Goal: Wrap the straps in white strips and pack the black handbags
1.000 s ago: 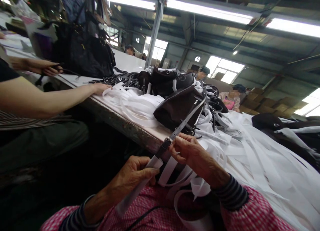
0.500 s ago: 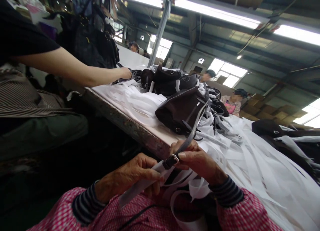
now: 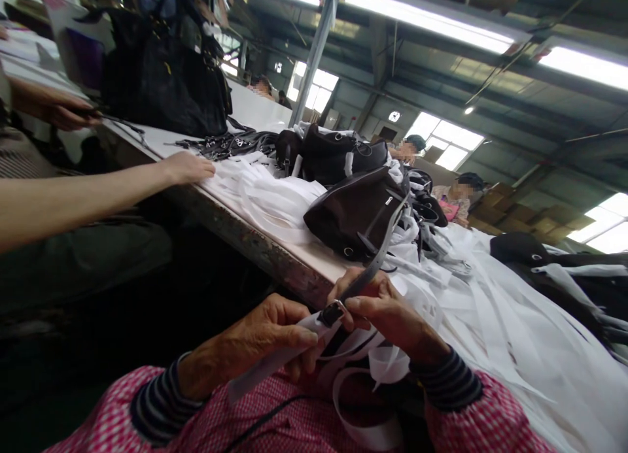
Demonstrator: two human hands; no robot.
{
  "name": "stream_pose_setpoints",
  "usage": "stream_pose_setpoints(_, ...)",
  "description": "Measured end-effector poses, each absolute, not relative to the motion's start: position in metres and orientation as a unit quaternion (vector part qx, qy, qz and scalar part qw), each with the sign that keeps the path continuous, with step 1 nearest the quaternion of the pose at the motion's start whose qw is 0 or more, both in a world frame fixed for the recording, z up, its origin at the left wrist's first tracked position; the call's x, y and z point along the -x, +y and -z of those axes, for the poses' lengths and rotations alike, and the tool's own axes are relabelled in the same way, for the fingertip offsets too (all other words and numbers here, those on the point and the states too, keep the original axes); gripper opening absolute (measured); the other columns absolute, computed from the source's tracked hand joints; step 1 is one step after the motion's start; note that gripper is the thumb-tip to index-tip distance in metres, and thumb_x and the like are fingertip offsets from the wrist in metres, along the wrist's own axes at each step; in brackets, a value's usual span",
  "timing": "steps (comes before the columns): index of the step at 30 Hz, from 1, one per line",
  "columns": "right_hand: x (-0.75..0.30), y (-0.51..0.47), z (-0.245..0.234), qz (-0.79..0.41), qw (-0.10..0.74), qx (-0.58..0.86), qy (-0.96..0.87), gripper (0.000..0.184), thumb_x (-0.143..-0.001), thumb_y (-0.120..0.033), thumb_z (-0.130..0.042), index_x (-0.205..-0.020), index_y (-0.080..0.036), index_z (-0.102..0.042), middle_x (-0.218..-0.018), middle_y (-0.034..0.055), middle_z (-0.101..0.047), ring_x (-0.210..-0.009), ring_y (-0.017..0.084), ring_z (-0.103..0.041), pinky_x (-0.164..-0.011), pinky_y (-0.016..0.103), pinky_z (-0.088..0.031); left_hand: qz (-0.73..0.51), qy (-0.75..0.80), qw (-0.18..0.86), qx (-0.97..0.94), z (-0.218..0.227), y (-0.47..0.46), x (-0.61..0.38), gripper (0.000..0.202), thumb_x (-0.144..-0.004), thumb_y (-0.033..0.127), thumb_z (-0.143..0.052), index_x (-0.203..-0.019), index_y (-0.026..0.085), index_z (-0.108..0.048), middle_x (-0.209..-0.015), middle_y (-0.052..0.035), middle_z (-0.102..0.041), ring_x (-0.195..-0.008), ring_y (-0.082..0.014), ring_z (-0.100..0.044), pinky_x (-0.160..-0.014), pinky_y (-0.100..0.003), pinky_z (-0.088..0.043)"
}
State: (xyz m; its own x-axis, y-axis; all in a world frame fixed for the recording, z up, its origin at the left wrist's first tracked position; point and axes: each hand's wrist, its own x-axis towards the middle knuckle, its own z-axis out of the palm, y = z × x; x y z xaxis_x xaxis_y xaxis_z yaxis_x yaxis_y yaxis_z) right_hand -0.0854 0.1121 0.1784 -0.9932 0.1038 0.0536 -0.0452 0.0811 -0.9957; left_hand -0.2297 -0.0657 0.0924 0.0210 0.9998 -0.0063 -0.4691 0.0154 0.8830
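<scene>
My left hand (image 3: 267,329) pinches a white wrapping strip (image 3: 260,371), thumb on top, where the strip lies around the end of a dark bag strap. Close beside it, a silver buckle (image 3: 333,311) shows on the strap, with the white strip reaching up to it. The fingers of my right hand (image 3: 392,312) are closed on the grey-black strap (image 3: 377,260) just past the buckle. From there the strap runs up to a dark brown handbag (image 3: 350,214) lying on the table. Whatever part of the strap is under the white strip is hidden.
White strips (image 3: 490,309) cover much of the table (image 3: 314,260). More dark bags (image 3: 338,152) and a heap of black straps (image 3: 235,142) lie farther back. A co-worker's hand (image 3: 189,167) rests at the table's left edge. A large black bag (image 3: 161,80) stands behind it.
The white strip now covers more of the dark strap end beside the buckle. My hands have shifted slightly left. The co-worker's arm has drawn back from the black straps toward the lower left.
</scene>
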Motion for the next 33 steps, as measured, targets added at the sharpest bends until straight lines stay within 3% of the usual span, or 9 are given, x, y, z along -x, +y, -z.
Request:
stream_pose_setpoints(8, 0.084, 0.113, -0.179, -0.673, 0.091, 0.058, -0.732, 0.014, -0.084, -0.028, -0.072, -0.086, -0.015, -0.068, -0.062, -0.0003, -0.060, -0.048, 0.008, -0.041, -0.047, 0.022, -0.034, -0.667, 0.457, 0.470, -0.355, -0.096, -0.063, 0.220, 0.031, -0.073, 0.040, -0.087, -0.078, 0.012, -0.076, -0.065, -0.0036, -0.071, -0.056, -0.0117, -0.062, -0.056, -0.021, -0.048)
stream_pose_setpoints(13, 0.083, 0.111, -0.184, -0.663, 0.101, 0.068, -0.739, 0.016, -0.082, -0.029, -0.074, -0.085, -0.015, -0.068, -0.060, -0.0004, -0.060, -0.048, 0.009, -0.043, -0.046, 0.022, -0.031, -0.678, 0.508, 0.405, -0.345, -0.098, -0.063, 0.217, 0.034, -0.073, 0.043, -0.087, -0.086, 0.013, -0.078, -0.067, -0.0030, -0.071, -0.059, -0.0138, -0.063, -0.054, -0.021, -0.048)
stream_pose_setpoints(18, 0.082, 0.114, -0.191, -0.621, 0.077, 0.047, -0.778, 0.017, -0.083, -0.027, -0.075, -0.093, -0.014, -0.073, -0.066, 0.0006, -0.063, -0.055, 0.010, -0.049, -0.047, 0.021, -0.031, -0.650, 0.450, 0.492, -0.364, -0.099, -0.060, 0.221, 0.032, -0.083, 0.044, -0.081, -0.087, 0.013, -0.077, -0.073, -0.0052, -0.074, -0.058, -0.0115, -0.063, -0.056, -0.021, -0.049)
stream_pose_setpoints(22, 0.084, 0.117, -0.202, -0.626, 0.021, -0.006, -0.779, 0.016, -0.083, -0.029, -0.075, -0.090, -0.014, -0.074, -0.080, 0.0044, -0.068, -0.071, 0.016, -0.059, -0.062, 0.025, -0.044, -0.620, 0.369, 0.580, -0.378, -0.100, -0.055, 0.221, 0.031, -0.084, 0.042, -0.079, -0.091, 0.012, -0.077, -0.075, -0.0067, -0.074, -0.059, -0.0123, -0.064, -0.056, -0.022, -0.050)
stream_pose_setpoints(26, 0.086, 0.116, -0.207, -0.616, -0.006, -0.018, -0.788, 0.020, -0.082, -0.033, -0.077, -0.089, -0.014, -0.073, -0.086, 0.0040, -0.067, -0.080, 0.017, -0.059, -0.073, 0.028, -0.046, -0.625, 0.373, 0.564, -0.391, -0.105, -0.050, 0.217, 0.034, -0.085, 0.045, -0.079, -0.092, 0.012, -0.076, -0.079, -0.0077, -0.074, -0.064, -0.0134, -0.065, -0.061, -0.023, -0.051)
stream_pose_setpoints(30, 0.084, 0.112, -0.201, -0.608, 0.016, 0.022, -0.793, 0.024, -0.083, -0.036, -0.079, -0.093, -0.016, -0.073, -0.082, 0.0019, -0.063, -0.072, 0.013, -0.053, -0.061, 0.023, -0.040, -0.627, 0.458, 0.479, -0.408, -0.106, -0.051, 0.215, 0.036, -0.087, 0.048, -0.075, -0.091, 0.013, -0.076, -0.079, -0.0073, -0.074, -0.067, -0.0148, -0.066, -0.064, -0.024, -0.051)
stream_pose_setpoints(33, 0.086, 0.115, -0.196, -0.674, 0.051, 0.073, -0.733, 0.032, -0.085, -0.043, -0.077, -0.105, -0.018, -0.070, -0.083, 0.0015, -0.062, -0.062, 0.010, -0.047, -0.048, 0.019, -0.028, -0.622, 0.485, 0.447, -0.421, -0.105, -0.054, 0.215, 0.038, -0.089, 0.051, -0.071, -0.091, 0.014, -0.076, -0.078, -0.0058, -0.074, -0.068, -0.0150, -0.066, -0.064, -0.023, -0.049)
